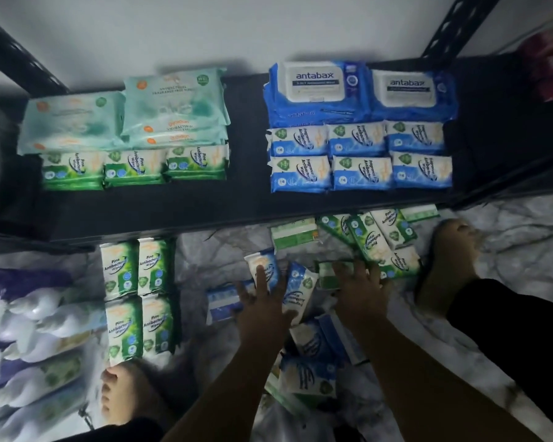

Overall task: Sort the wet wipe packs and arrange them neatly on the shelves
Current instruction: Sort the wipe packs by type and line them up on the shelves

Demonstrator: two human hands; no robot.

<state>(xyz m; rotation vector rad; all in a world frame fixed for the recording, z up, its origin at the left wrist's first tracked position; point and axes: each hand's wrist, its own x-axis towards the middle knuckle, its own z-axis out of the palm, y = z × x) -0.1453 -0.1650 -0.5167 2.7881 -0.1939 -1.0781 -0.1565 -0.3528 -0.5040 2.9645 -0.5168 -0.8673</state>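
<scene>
Our left hand (pixel 264 303) rests wide on a blue pack (pixel 268 259); our right hand (pixel 361 291), also wide, touches green packs (pixel 375 247).

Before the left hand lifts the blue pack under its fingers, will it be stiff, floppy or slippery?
Likely floppy: the blue pack looks like a soft film pouch. Its glossy wrap may slip. Flat, so rolling seems unlikely.

- I see a black shelf (pixel 243 199).
- Far-left packs (pixel 74 122): pale mint, orange dots.
- Pine packs (pixel 134 169): green and white.
- Antabax packs (pixel 316 87): blue, white lids.
- Floor (pixel 508 237): grey-veined white marble.
</scene>
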